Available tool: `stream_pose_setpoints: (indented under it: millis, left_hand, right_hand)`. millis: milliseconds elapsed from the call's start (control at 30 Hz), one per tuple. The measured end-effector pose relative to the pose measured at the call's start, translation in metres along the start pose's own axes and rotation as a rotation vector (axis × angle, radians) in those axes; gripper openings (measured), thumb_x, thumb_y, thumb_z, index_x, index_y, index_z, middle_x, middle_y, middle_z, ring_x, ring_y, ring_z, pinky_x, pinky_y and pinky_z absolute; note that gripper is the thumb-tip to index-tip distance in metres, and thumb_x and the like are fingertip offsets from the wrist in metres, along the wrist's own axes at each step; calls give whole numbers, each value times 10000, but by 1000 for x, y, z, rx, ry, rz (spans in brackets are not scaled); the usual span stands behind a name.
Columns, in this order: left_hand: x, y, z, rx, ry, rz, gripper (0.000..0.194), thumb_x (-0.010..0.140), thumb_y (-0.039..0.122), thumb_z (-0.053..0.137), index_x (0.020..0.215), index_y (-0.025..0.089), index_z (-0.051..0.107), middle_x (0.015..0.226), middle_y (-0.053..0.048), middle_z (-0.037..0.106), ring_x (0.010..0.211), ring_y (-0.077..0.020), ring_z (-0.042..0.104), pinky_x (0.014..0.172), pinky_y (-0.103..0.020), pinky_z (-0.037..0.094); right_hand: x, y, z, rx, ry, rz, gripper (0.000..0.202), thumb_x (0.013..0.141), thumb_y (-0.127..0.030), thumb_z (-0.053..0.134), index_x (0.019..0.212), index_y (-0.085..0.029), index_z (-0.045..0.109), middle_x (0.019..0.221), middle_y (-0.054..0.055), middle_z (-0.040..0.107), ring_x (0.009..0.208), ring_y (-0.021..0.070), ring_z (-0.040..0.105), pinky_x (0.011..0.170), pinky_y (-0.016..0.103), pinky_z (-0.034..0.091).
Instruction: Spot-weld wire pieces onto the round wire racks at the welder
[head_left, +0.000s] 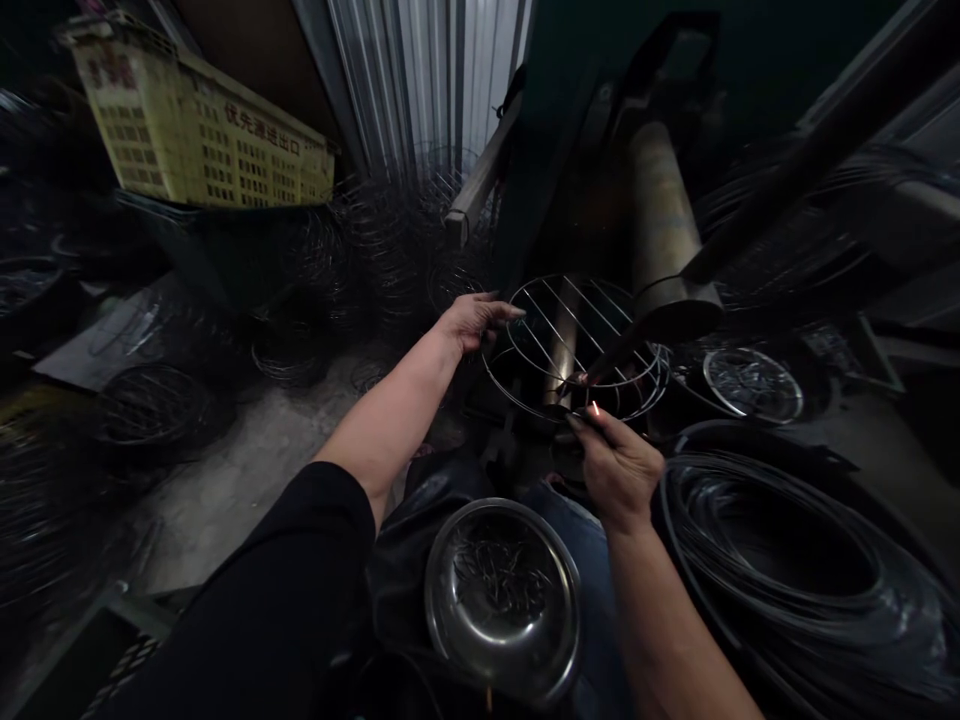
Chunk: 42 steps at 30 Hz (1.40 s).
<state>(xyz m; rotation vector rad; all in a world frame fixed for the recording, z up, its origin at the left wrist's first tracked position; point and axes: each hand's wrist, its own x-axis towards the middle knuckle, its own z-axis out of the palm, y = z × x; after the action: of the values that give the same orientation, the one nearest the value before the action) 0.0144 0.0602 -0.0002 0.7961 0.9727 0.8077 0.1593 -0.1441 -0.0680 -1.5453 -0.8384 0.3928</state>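
Observation:
A round wire rack (pixel 574 322) with parallel cross wires sits around the welder's lower metal rod (pixel 564 345). Its left rim is held by my left hand (pixel 474 322), thumb and fingers closed around the wire. At the near rim, my right hand (pixel 621 462) is closed in a pinch; what is between its fingertips is too small to make out. An orange glow shows by those fingertips, just below the dark upper electrode (pixel 611 355). On my lap rests a shiny metal bowl (pixel 510 655) containing many short bent wire pieces (pixel 502 570).
A large coil of wire (pixel 787 545) lies in a black tub at right. The welder's thick upper cylinder (pixel 667 215) hangs over the rack's right side. Stacked wire rings (pixel 382 250) stand behind on the left, beside a yellow crate (pixel 202 125).

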Motion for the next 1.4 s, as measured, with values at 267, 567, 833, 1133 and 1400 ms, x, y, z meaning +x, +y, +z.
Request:
stream_pose_setpoints:
  millis: [267, 567, 833, 1133, 1400]
  left_hand:
    - [-29, -13, -3, -50, 53, 121, 247, 540, 22, 735, 659, 150, 561, 587, -10, 597, 513, -77, 506, 428, -188, 248]
    - [-83, -65, 15, -235, 262, 322, 374, 501, 131, 795, 767, 174, 535, 730, 57, 538, 560, -40, 506, 455, -185, 264]
    - [-87, -62, 21, -250, 281, 340, 419, 506, 136, 817, 807, 176, 529, 817, 57, 518, 587, -31, 541, 452, -185, 285]
    - [-88, -59, 25, -285, 271, 295, 404, 516, 84, 820, 803, 172, 549, 815, 52, 520, 598, -28, 553, 450, -174, 259]
    - [-75, -56, 23, -294, 266, 275, 388, 495, 81, 789, 806, 163, 571, 739, 53, 523, 576, -33, 499, 433, -182, 204]
  right_hand:
    - [-25, -26, -8, 47, 231, -120, 284, 763, -450, 797, 878, -189, 804, 808, 40, 754, 642, 199, 696, 637, 348, 596]
    - [-16, -37, -6, -236, -106, -83, 265, 789, -443, 678, 848, -221, 811, 695, 34, 739, 659, 228, 700, 704, 357, 556]
    - [-10, -43, 11, 67, -30, 118, 267, 736, -390, 737, 846, -149, 779, 622, 34, 711, 500, 206, 667, 474, 297, 531]
    - [-23, -37, 18, 191, 173, 88, 245, 694, -376, 794, 793, -159, 738, 649, 26, 720, 540, 227, 718, 517, 307, 597]
    - [-16, -34, 21, 191, 187, 47, 219, 678, -356, 793, 766, -165, 734, 661, 21, 722, 544, 215, 716, 533, 296, 583]
